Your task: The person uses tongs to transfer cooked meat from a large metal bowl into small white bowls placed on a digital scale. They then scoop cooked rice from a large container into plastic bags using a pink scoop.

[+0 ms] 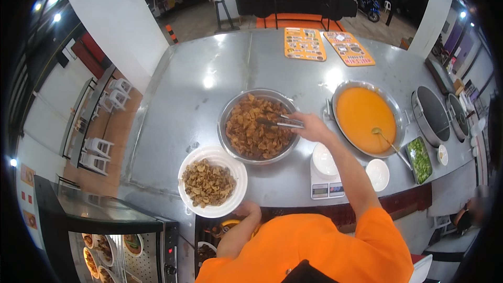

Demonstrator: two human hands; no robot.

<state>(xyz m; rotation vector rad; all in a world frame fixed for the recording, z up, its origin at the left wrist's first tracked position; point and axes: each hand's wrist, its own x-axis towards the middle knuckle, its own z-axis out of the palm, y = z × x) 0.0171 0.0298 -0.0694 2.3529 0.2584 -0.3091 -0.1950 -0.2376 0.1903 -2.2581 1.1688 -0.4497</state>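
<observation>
My right hand [313,126] grips metal tongs [286,124], whose dark tips reach into brown chopped meat pieces [251,137]. These pieces fill a round metal basin [221,127] on the steel counter [184,86]. Nearer to me, at the left, a white bowl [242,175] holds lighter brown chopped pieces [208,184]. My left hand [248,207] is by that bowl's lower right rim, at the counter's edge. Its fingers are mostly hidden, so I cannot tell whether it holds anything. A white bowl [325,160] rests on a digital kitchen scale [326,192] beneath my right forearm.
Right of my arm stands a wide pan of orange soup [361,114] with a ladle [387,139]. Beyond are another white bowl [377,175], a tray of chopped greens [419,161] and round pots [432,116]. Menus [305,44] lie at the far edge. A heated display cabinet [169,251] stands lower left.
</observation>
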